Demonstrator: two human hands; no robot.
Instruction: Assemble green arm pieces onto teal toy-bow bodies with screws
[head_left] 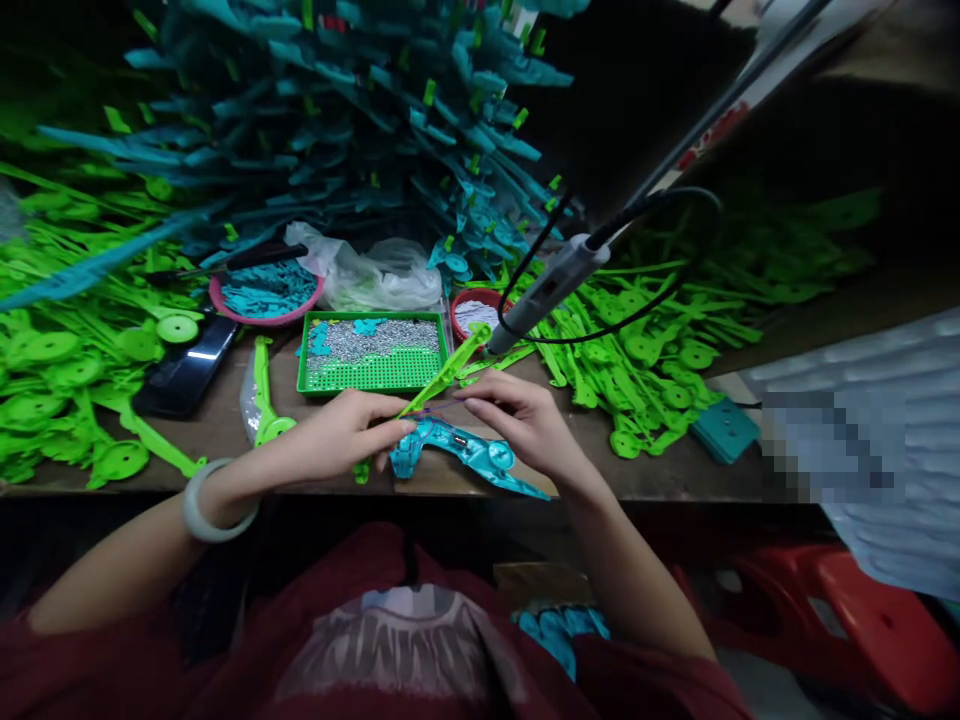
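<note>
Teal plastic part lies flat at the bench front edge, long axis left-right, just under both hands. Left hand grip clamped on green strip slanting up-right; right hand fingertips pinched together just above the part. Behind: green tray holds small silver screws, pink bowl teal pieces.

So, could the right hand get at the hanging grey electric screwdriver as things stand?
Probably yes. The grey electric screwdriver hangs just above and beyond the right hand, with open space between them, though the hand is busy at the teal plastic part.
</note>
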